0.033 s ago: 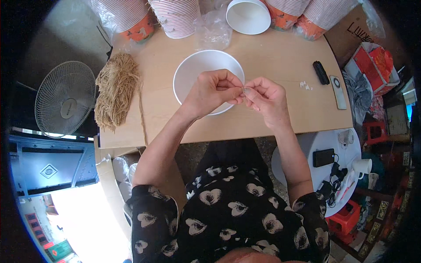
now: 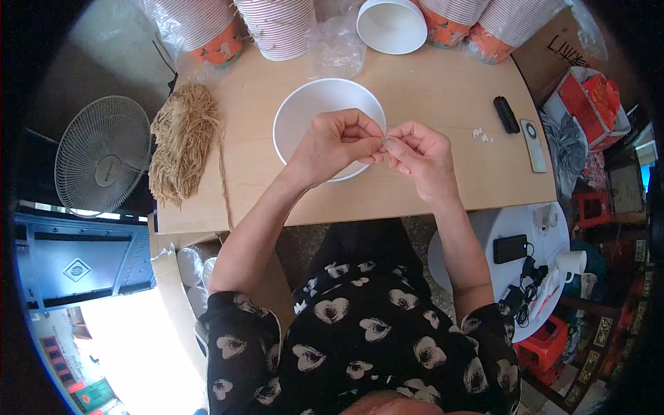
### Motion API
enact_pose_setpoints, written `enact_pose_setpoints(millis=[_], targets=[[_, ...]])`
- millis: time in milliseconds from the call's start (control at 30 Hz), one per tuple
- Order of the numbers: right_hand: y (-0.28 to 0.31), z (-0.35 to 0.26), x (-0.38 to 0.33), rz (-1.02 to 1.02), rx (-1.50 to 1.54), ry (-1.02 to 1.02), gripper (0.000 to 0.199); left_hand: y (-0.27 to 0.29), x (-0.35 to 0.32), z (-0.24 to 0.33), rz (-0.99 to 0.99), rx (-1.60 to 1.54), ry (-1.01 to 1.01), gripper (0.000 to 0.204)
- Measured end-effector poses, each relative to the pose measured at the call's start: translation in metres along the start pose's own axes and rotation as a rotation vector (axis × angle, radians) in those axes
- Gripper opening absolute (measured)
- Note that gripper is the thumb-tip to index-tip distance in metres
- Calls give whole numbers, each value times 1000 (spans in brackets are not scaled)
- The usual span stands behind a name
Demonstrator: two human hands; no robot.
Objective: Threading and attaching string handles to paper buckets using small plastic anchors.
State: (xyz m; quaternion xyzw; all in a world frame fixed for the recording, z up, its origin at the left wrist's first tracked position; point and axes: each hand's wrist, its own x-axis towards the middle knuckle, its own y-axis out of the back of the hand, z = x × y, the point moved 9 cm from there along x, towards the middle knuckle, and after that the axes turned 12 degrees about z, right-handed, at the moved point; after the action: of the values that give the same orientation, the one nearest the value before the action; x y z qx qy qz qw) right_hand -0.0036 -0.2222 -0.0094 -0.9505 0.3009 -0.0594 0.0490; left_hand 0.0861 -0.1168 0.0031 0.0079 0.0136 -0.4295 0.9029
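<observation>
My left hand (image 2: 344,143) and my right hand (image 2: 420,155) meet at their fingertips over the right part of a white paper bowl (image 2: 292,117). Both are closed in a pinch, thumb against fingers. Whatever lies between the fingertips is too small to make out. The bowl stands on the wooden table (image 2: 429,97), partly covered by my left hand. Left of it lies a thick bundle of tan cord (image 2: 183,142), with one loose strand (image 2: 223,181) running to the table's front edge.
Stacked paper bowls (image 2: 277,31), a clear plastic bag (image 2: 337,52) and a tipped white bowl (image 2: 393,28) line the back. At the right lie white scraps (image 2: 481,135), a black object (image 2: 506,115) and a grey device (image 2: 533,146). A fan (image 2: 104,155) stands left; a white side table (image 2: 484,225) stands right.
</observation>
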Motion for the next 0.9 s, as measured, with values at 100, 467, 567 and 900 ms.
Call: enact_pose_setpoints(millis=[100,467,567,900], targets=[[-1,2,-1,-9,46,-16,9,0,0,-1,-13,-18,-14,13],[-4,25,-6,5,482,-302,11,3,0,-6,-41,-137,28,13],[-3,22,-5,-1,464,-262,11,1,0,-4,-38,-157,31,11],[-2,7,-3,-39,73,-112,12,0,-1,-2,-20,-81,14,12]])
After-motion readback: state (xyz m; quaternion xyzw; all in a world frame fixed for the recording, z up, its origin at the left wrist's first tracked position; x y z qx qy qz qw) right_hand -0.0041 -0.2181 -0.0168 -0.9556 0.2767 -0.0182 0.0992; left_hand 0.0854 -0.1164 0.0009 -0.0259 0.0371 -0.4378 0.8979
